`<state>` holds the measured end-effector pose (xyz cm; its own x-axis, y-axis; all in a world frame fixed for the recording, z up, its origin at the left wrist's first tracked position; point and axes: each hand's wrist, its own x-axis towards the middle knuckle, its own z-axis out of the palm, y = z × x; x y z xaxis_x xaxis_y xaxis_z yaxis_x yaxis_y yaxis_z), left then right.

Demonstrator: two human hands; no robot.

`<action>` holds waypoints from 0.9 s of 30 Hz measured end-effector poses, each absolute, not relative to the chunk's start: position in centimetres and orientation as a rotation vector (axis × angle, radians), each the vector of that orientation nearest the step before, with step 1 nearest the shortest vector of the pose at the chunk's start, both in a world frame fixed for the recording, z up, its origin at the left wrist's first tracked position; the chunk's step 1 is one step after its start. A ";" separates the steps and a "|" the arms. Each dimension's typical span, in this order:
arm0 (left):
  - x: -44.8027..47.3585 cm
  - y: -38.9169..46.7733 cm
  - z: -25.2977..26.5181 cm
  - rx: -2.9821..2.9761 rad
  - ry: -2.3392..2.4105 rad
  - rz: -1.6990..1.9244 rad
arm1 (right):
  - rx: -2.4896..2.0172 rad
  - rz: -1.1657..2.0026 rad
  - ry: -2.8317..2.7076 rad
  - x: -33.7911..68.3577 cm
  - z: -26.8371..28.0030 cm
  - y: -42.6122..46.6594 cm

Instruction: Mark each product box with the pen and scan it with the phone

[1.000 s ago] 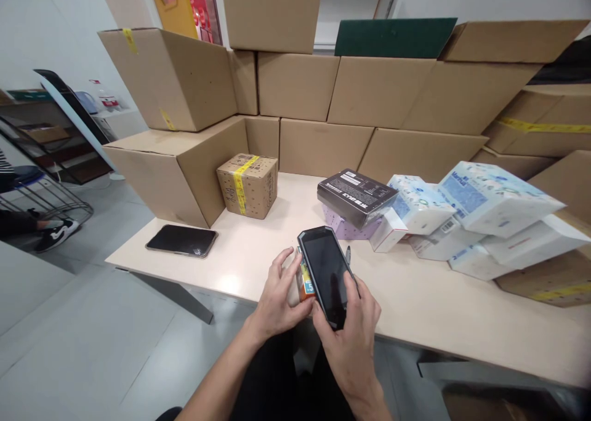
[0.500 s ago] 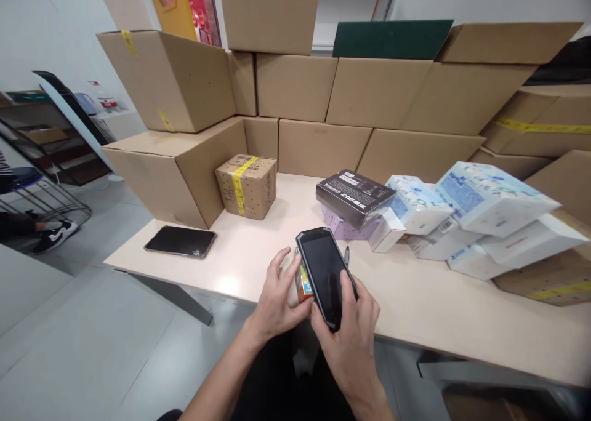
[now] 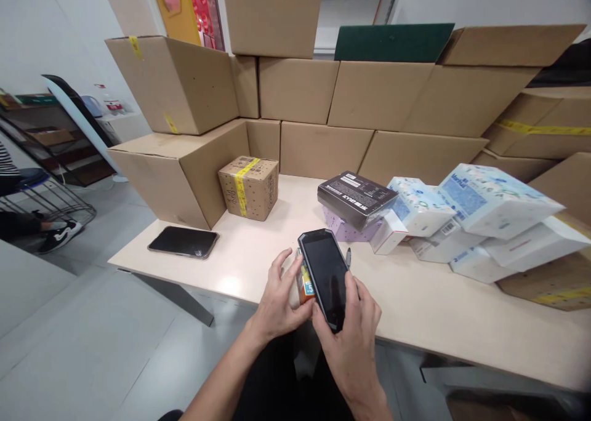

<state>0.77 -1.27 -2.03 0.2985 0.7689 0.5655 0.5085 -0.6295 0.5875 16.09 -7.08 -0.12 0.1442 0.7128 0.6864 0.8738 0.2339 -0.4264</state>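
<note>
Along the near edge of the table [image 3: 258, 248], the right hand [image 3: 353, 341] clasps the lower end of a black handheld device [image 3: 325, 279], screen up. The left hand [image 3: 279, 298] pinches a small colourful box [image 3: 306, 284], partly hidden by the device. 1 phone [image 3: 183, 242] lies farther left; 1 pen [image 3: 348, 256] lies just beyond the right hand.

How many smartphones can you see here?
2: a rugged smartphone in the right hand, and a dark-screened smartphone lying on the left end of the table.
</note>
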 end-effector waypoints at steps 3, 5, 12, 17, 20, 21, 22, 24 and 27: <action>0.8 -1.4 -2.1 2.260 1.163 1.254 | -1.518 -0.202 -1.602 16.1 -0.2 -7.1; 0.9 -1.4 -2.1 2.256 1.162 1.255 | -1.518 -0.186 -1.601 16.2 -0.2 -7.0; 0.8 -1.4 -1.9 2.230 1.173 1.233 | -1.501 -0.136 -1.576 16.7 -0.2 -7.0; 0.8 -1.3 -1.7 2.198 1.162 1.205 | -1.568 -0.120 -1.513 18.4 -0.3 -7.3; 0.7 -1.3 -1.5 2.176 1.163 1.157 | -1.628 -0.131 -1.466 20.0 -0.3 -7.4; 0.7 -1.2 -1.4 2.164 1.164 1.134 | -1.649 -0.143 -1.450 20.6 -0.4 -7.4; 0.6 -1.2 -1.3 2.150 1.162 1.109 | -1.670 -0.161 -1.431 21.2 -0.5 -7.5; 0.5 -1.1 -1.1 2.118 1.155 1.059 | -1.713 -0.226 -1.389 22.6 -0.8 -7.4; 0.4 -0.9 -0.9 2.076 1.145 1.003 | -1.781 -0.353 -1.349 24.7 -1.7 -7.3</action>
